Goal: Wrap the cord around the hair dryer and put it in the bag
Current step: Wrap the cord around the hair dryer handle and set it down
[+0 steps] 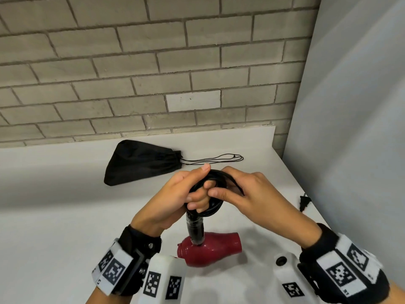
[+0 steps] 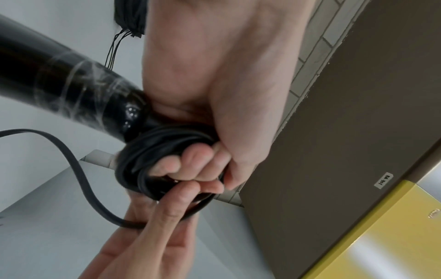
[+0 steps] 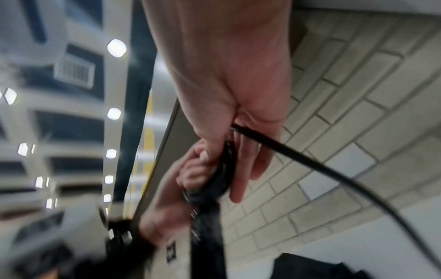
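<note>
A dark red hair dryer [image 1: 210, 249] with a black handle [image 1: 195, 229] hangs body-down over the white table [image 1: 65, 216]. My left hand [image 1: 175, 198] grips the handle's top end together with several black cord [image 1: 210, 178] loops coiled around its fingers; the coil [image 2: 152, 156] shows close up in the left wrist view. My right hand [image 1: 247, 191] pinches the cord [image 3: 286, 147] at the coil, and the loose length trails off to the plug [image 1: 304, 201] at the table's right edge. A black drawstring bag [image 1: 140, 162] lies behind the hands, mouth cinched.
The bag's drawstrings [image 1: 219, 160] lie stretched rightward on the table. A grey brick wall [image 1: 153, 73] stands behind, and a pale partition [image 1: 350, 128] borders the table on the right.
</note>
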A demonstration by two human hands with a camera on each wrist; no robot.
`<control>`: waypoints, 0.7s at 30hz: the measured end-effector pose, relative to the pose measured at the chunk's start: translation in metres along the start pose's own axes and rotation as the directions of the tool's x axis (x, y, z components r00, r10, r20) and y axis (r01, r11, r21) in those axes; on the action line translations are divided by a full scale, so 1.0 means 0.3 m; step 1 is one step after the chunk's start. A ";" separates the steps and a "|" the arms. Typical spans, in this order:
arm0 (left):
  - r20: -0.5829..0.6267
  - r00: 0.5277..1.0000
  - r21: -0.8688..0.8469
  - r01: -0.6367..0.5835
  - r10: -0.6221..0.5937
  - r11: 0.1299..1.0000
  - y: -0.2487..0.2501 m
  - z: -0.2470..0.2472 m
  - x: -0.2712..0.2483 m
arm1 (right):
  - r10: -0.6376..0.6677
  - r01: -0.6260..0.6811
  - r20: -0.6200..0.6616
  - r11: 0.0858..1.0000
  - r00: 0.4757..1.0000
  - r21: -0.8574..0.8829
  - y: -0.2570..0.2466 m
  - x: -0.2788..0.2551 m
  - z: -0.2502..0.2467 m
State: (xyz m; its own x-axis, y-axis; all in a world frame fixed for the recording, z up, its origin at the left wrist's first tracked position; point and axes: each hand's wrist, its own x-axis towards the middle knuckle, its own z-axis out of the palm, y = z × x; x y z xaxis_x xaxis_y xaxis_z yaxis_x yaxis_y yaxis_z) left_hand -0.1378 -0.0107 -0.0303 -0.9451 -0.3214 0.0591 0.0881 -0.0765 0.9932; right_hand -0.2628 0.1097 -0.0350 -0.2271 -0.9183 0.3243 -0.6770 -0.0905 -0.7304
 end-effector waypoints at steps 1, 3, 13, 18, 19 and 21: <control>-0.008 1.000 -0.019 -0.005 0.005 1.000 0.000 0.004 0.003 | -0.010 0.009 -0.014 1.000 1.000 -0.014 0.003 -0.008 0.006; -0.020 1.000 -0.059 -0.015 0.014 0.998 -0.002 0.007 0.008 | -0.076 0.069 -0.094 0.994 0.993 -0.083 0.029 -0.032 0.017; -0.104 0.993 -0.217 -0.081 0.060 0.973 0.008 -0.024 -0.005 | -0.440 0.198 -0.316 0.793 0.841 -0.576 0.214 -0.107 -0.106; -0.131 0.989 -0.233 -0.105 0.076 0.967 0.008 -0.019 0.010 | -0.465 0.216 -0.328 0.788 0.822 -0.576 0.234 -0.153 -0.113; -0.139 0.987 -0.245 -0.109 0.077 0.963 0.007 -0.015 0.015 | -0.475 0.231 -0.302 0.775 0.826 -0.589 0.234 -0.151 -0.112; -0.168 0.983 -0.258 -0.118 0.076 0.959 0.005 -0.004 0.027 | -0.491 0.253 -0.172 0.681 0.854 -0.687 0.237 -0.144 -0.099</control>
State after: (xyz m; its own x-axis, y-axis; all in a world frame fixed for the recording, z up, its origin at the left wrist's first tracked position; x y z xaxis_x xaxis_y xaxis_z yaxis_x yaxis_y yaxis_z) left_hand -0.1451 -0.0146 -0.0286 -0.8695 -0.4799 0.1166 0.2774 -0.2793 0.9193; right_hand -0.3219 0.1544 -0.0832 0.0183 -0.6733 0.7391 -0.9996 -0.0296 -0.0023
